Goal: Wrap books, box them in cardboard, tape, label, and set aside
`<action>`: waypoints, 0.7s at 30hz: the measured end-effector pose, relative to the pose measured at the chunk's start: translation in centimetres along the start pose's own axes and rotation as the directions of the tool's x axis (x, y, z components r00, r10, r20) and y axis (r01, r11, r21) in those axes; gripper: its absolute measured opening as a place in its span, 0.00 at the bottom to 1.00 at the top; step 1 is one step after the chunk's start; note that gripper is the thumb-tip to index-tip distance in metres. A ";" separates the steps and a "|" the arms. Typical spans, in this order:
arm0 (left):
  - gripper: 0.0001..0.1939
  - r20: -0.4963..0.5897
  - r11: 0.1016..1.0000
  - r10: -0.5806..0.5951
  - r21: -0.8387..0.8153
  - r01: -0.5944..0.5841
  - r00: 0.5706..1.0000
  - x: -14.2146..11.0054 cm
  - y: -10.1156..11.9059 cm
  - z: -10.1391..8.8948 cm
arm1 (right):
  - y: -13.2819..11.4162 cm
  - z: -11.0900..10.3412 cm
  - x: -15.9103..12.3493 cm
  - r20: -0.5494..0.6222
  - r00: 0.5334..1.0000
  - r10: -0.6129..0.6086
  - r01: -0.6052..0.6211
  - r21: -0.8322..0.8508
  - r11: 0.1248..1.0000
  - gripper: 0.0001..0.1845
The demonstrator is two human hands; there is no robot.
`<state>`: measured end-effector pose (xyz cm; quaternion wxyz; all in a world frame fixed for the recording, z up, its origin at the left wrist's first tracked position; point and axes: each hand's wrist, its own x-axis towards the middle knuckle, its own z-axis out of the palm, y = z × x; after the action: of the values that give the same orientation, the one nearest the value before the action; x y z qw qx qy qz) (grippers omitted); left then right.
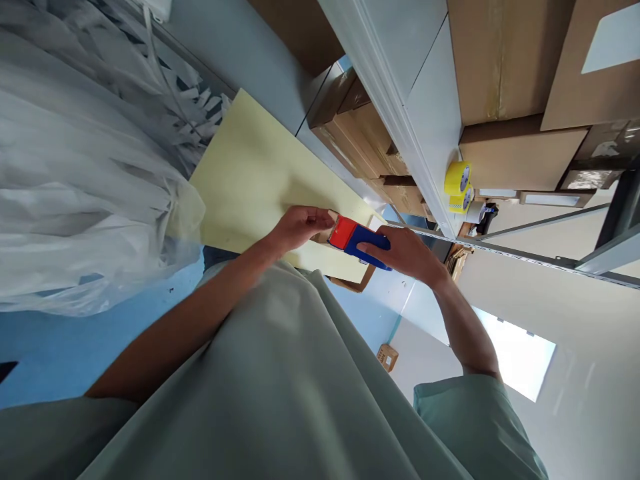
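A small red-and-blue box (345, 235) is held between my two hands above a pale yellow board (250, 173). My right hand (407, 250) wraps round its blue end, with the thumb lying along the near face. At the red end, my left hand (303, 227) has its fingers closed on a brown cardboard part (323, 237) that meets the box. The fingers hide much of this part, so I cannot tell whether it is a flap of the box or a separate piece.
Crumpled clear plastic bags (90, 173) with paper strips fill the left side. Cardboard boxes (370, 127) stand beyond the board. A white shelf (395, 87) carries larger cartons (510, 60) and yellow tape rolls (457, 179). A small carton (387, 357) lies on the blue floor.
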<state>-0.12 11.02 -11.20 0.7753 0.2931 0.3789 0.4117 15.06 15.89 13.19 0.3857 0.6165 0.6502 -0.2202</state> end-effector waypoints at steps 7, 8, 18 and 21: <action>0.23 -0.213 0.985 -0.129 0.083 0.150 0.968 1.3 -5.5 -4.1 | 2.9 -2.2 -1.1 0.060 0.996 0.068 -0.061 -0.113 0.992 0.36; 0.23 -0.216 0.983 -0.148 0.075 0.167 0.965 1.6 -6.2 -4.4 | 3.1 -2.2 -1.0 0.063 0.996 0.067 -0.059 -0.111 0.992 0.37; 0.21 -0.267 0.996 -0.089 -0.004 0.092 0.959 4.3 -11.2 -1.0 | 0.9 -0.6 0.9 0.037 0.995 0.096 -0.088 -0.175 0.981 0.36; 0.23 -0.296 0.997 -0.061 0.030 0.073 0.953 4.9 -12.4 -1.0 | 0.3 -0.3 1.3 0.035 0.996 0.087 -0.079 -0.195 0.978 0.36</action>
<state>6.07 9.28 -22.93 0.7176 0.2310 0.5080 0.4167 15.33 17.02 12.43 0.4665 0.5978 0.6337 -0.1529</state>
